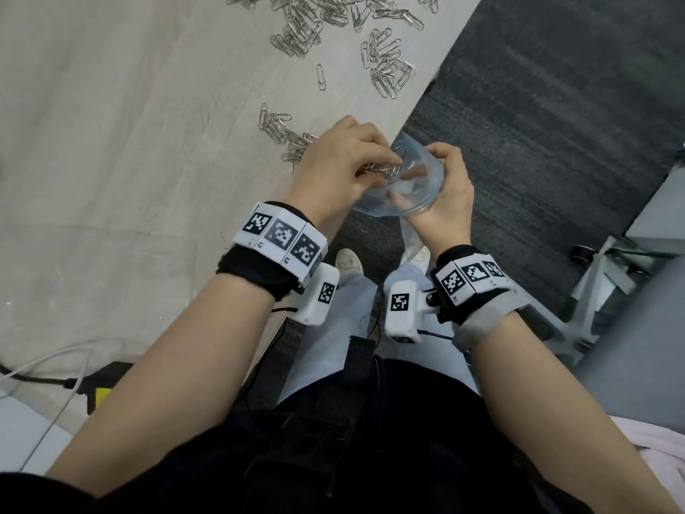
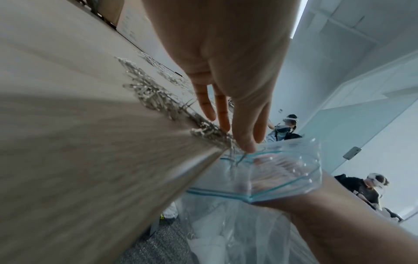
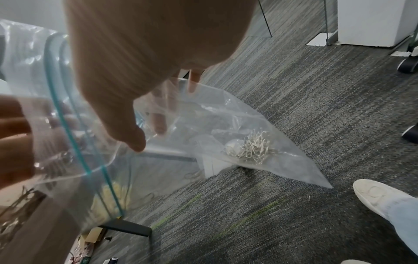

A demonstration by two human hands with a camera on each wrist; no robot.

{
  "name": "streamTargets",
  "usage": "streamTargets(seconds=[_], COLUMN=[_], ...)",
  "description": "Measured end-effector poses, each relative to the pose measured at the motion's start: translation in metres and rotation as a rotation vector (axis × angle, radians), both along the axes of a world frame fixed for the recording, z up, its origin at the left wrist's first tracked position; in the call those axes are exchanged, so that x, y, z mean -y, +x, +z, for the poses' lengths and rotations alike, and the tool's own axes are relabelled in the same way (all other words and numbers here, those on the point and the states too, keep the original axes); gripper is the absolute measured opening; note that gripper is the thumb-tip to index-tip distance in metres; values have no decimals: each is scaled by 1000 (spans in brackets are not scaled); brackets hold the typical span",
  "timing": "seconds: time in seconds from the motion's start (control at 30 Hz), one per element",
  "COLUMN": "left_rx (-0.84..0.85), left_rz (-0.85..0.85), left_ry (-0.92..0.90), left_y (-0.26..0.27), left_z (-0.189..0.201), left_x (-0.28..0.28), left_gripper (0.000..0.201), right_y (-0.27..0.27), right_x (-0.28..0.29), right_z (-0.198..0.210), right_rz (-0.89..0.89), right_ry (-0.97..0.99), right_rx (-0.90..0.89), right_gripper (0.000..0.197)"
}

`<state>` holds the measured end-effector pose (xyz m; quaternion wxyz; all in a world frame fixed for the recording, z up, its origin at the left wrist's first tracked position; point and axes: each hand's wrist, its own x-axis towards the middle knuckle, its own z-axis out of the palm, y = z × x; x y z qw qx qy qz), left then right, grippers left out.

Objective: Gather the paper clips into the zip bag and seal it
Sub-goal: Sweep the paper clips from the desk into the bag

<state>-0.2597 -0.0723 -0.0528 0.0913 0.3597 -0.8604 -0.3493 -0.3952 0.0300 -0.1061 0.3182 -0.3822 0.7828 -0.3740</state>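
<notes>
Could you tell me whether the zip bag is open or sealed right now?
Open: the zip bag's teal zip tracks gape apart, held by the right hand.

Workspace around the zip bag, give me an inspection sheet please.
Surface: pale table, bag held open just off its edge.
Job's things: zip bag unsealed, a cluster of clips at its bottom; loose paper clips on the table.
Clutter: one stray clip on the carpet.
Hands: left hand feeds clips into the bag mouth; right hand grips the rim.
Cables: white cable at the table's near corner.
Surroundings: grey carpet, two other people in the background.
</notes>
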Motion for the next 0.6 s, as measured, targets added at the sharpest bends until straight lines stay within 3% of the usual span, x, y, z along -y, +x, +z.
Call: streamTargets(seconds=[0.1,0.2,0.27,0.43,0.6], left_rx=[-65,193,360,349,159], left_rz=[119,269,315,326,266], left_ry=[-24,56,108,126,152], left_y=[13,36,52,63,53], left_z=[7,15,20,22,13], left_x=[8,26,34,32,22], left_gripper=[51,101,118,115,80], right_y=[1,1,1,2,2], right_x=[0,0,0,-1,0], right_z=[1,1,0,-2,-3], right_rz=[-9,-8,-4,1,4], right_ry=[-3,-2,2,1,-3], right_rx=[3,11,6,0,-9], right_gripper=[58,59,58,58,60])
